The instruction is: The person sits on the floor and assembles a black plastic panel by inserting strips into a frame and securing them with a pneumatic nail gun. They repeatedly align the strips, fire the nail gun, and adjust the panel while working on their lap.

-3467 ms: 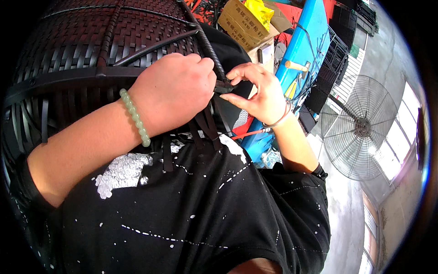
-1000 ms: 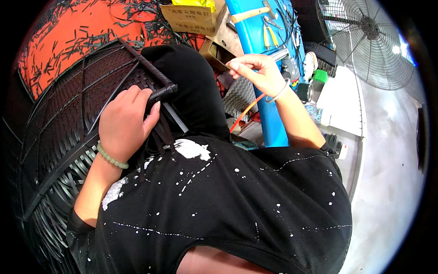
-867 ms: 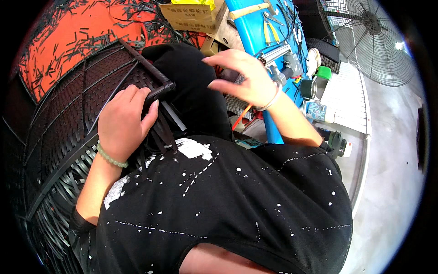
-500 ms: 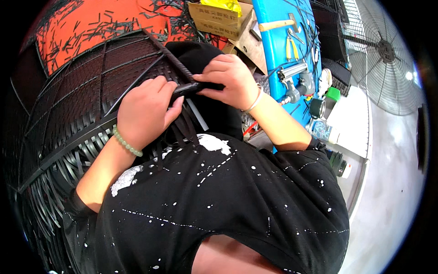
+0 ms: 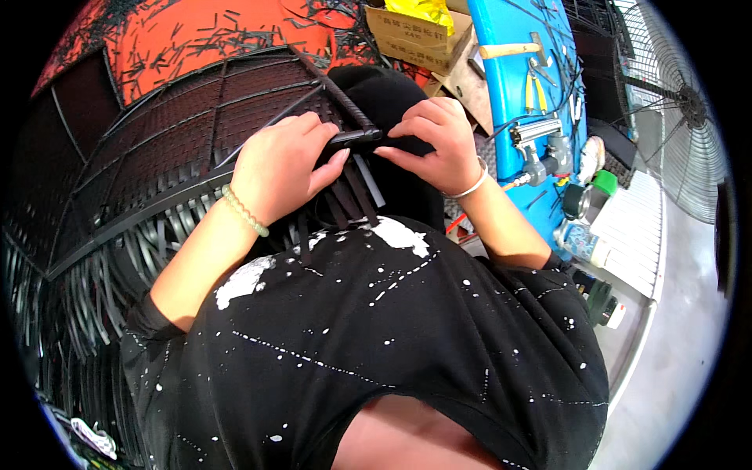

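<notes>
A dark woven rattan panel [image 5: 196, 117] on a black frame leans across my lap on the left. My left hand [image 5: 286, 164], with a green bead bracelet, is closed round the frame's bar [image 5: 354, 139] close to its corner. Several flat black strips [image 5: 366, 182] hang below that bar toward my shirt. Just right of the corner is my right hand [image 5: 442, 149], its fingers curled and thumb drawn toward the index finger. Anything between them is dark against my black trousers, so I cannot make it out.
An orange sheet [image 5: 196, 39] strewn with short black strip pieces lies beyond the panel. A cardboard box [image 5: 411, 37] stands at the far middle. On the blue table [image 5: 497, 86] are a hammer [image 5: 509, 50], yellow-handled pliers [image 5: 536, 92] and an air stapler [image 5: 540, 149]. A fan [image 5: 689, 106] stands far right.
The whole view has shifted, moving the scene to the right in the picture. My right fingers have come slightly away from the frame's corner; my left hand keeps its grip on the bar.
</notes>
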Available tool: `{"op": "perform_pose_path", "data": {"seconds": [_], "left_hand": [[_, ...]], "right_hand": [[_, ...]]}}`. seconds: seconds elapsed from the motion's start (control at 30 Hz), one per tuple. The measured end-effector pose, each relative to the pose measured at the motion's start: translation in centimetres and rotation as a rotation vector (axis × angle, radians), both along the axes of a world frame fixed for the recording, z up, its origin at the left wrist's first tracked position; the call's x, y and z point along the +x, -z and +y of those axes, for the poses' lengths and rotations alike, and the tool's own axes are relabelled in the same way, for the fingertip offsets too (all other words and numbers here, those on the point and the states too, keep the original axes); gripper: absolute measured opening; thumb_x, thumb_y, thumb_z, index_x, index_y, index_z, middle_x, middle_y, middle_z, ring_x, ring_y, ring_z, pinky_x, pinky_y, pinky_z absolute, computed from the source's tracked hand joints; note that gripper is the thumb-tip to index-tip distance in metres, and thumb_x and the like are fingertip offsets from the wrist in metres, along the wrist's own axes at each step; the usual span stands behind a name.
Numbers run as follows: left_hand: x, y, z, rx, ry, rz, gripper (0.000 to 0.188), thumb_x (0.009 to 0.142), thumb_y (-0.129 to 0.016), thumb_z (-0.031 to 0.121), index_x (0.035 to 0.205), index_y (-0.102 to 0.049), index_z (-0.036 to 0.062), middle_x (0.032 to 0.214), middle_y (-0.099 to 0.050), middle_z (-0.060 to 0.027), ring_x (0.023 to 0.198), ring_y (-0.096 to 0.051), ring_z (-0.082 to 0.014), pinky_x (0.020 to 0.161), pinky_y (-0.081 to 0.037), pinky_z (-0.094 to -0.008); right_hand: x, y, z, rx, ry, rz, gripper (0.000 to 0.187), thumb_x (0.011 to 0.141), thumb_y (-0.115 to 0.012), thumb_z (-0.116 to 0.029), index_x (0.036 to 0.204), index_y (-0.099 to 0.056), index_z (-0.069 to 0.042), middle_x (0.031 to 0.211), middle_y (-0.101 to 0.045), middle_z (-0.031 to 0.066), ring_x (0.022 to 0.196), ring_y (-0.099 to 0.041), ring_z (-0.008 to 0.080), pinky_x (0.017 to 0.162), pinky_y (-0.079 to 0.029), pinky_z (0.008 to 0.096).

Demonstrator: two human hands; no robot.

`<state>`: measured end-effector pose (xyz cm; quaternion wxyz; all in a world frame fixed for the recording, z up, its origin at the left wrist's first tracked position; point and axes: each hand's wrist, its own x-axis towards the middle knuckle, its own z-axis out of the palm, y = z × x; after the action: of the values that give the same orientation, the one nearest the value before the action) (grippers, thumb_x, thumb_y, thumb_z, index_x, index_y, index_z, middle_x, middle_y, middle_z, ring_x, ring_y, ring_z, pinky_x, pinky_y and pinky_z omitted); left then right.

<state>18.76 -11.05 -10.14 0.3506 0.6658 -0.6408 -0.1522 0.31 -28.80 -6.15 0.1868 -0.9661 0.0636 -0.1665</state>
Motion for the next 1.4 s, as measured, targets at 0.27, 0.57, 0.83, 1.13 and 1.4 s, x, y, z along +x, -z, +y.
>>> {"op": "perform_pose_path", "data": {"seconds": [0.27, 0.57, 0.83, 1.13, 1.4], "left_hand": [[2.2, -2.2, 3.2, 0.257, -0.120, -0.131, 0.035, 0.089, -0.070, 0.037, 0.094, -0.073, 0.0031, 0.085, -0.067, -0.0150, 0.083, -0.067, -0.0339, 0.074, -0.053, -0.0413], [2.8, -4.1, 6.8, 0.404, -0.139, 0.004, 0.033, 0.083, -0.080, 0.030, 0.091, -0.072, -0.0018, 0.083, -0.070, -0.0138, 0.077, -0.068, -0.0247, 0.072, -0.053, -0.0335], [1.5, -2.7, 7.7, 0.406, -0.177, -0.087, 0.051, 0.082, -0.071, 0.056, 0.087, -0.074, 0.0049, 0.083, -0.070, -0.0136, 0.080, -0.069, -0.0313, 0.071, -0.053, -0.0395], [0.3, -1.2, 6.3, 0.248, -0.228, -0.243, 0.053, 0.081, -0.070, 0.058, 0.083, -0.072, 0.0051, 0.081, -0.069, -0.0155, 0.079, -0.068, -0.0333, 0.071, -0.054, -0.0423], [0.2, -1.0, 4.6, 0.240, -0.280, -0.264, 0.058, 0.083, -0.065, 0.063, 0.083, -0.073, 0.0058, 0.080, -0.069, -0.0145, 0.078, -0.068, -0.0326, 0.070, -0.054, -0.0419]], "right_hand": [[-1.3, 1.9, 3.8, 0.000, 0.059, 0.186, 0.071, 0.069, -0.080, -0.021, 0.135, -0.056, -0.019, 0.133, -0.055, 0.0010, 0.131, -0.048, 0.0233, 0.112, -0.030, 0.0473], [-1.0, 3.6, 6.6, 0.067, -0.095, -0.065, 0.048, 0.078, -0.077, -0.029, 0.123, -0.065, -0.018, 0.117, -0.067, 0.0016, 0.113, -0.061, 0.0190, 0.107, -0.036, 0.0484], [-1.7, 2.9, 8.2, 0.040, -0.147, -0.080, 0.041, 0.082, -0.073, -0.027, 0.120, -0.066, -0.015, 0.114, -0.066, 0.0029, 0.110, -0.060, 0.0217, 0.101, -0.040, 0.0445], [-1.0, 1.3, 9.4, 0.505, -0.012, -0.399, 0.016, 0.090, -0.061, 0.000, 0.104, -0.069, 0.001, 0.100, -0.070, 0.0168, 0.092, -0.069, 0.0324, 0.083, -0.054, 0.0377], [-1.9, 2.0, 7.6, 0.225, 0.027, -0.274, 0.030, 0.083, -0.065, 0.003, 0.113, -0.067, 0.000, 0.111, -0.068, 0.0169, 0.105, -0.065, 0.0335, 0.094, -0.050, 0.0407]]}}
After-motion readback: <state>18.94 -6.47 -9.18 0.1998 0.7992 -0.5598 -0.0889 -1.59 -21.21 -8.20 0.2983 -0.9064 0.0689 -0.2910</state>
